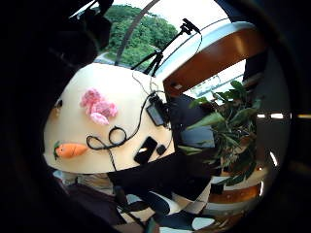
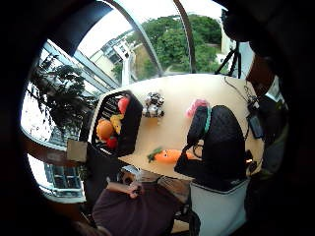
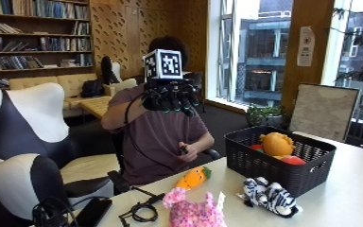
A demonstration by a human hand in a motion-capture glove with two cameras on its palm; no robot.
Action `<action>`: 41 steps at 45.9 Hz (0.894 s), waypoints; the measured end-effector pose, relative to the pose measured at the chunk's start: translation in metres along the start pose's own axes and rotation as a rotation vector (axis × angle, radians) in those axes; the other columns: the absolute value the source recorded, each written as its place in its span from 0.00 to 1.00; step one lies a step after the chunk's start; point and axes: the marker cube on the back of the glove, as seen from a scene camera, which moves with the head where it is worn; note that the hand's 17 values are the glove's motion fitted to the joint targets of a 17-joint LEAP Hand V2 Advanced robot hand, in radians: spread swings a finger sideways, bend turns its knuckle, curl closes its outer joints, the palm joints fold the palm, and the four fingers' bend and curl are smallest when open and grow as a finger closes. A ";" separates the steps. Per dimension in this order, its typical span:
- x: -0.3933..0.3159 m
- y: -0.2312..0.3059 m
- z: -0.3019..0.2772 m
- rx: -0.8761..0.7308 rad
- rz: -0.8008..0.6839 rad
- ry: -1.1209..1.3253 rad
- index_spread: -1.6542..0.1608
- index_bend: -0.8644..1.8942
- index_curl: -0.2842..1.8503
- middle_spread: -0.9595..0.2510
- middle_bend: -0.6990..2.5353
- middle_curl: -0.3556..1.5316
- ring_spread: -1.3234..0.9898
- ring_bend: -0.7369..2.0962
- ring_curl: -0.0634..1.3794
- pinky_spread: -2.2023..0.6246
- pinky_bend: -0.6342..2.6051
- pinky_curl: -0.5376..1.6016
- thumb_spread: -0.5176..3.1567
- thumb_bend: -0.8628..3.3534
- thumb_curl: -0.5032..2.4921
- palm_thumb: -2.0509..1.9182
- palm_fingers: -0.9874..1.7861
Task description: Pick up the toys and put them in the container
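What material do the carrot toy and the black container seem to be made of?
The carrot toy looks like soft knitted or plush fabric, matte orange with a green top. The black container seems to be rigid plastic: its walls show a moulded woven-look lattice with a smooth rim.

No text, brand or number can be read anywhere. A white notice hangs on the wooden pillar by the window in the outside view; it carries small print and a reddish mark near its top, all too small to make out. The book spines on the shelves along the back wall show no legible titles. The toys, the basket and the devices on the desk carry no visible lettering in any view.
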 end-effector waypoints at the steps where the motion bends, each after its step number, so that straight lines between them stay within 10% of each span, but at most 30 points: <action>1: 0.000 -0.001 0.000 -0.003 0.004 -0.004 0.86 0.34 0.13 0.77 0.28 0.20 0.55 0.40 0.08 0.76 0.36 0.30 0.25 0.24 0.18 0.56 0.52; 18: 0.009 -0.032 0.017 -0.124 0.090 -0.093 0.80 0.36 0.17 0.73 0.28 0.27 0.51 0.48 0.18 0.75 0.43 0.38 0.49 0.25 0.22 0.55 0.44; 41: 0.016 -0.075 0.181 -0.481 0.185 -0.124 0.82 0.33 0.18 0.84 0.27 0.32 0.57 0.47 0.19 0.78 0.49 0.41 0.50 0.21 0.25 0.52 0.28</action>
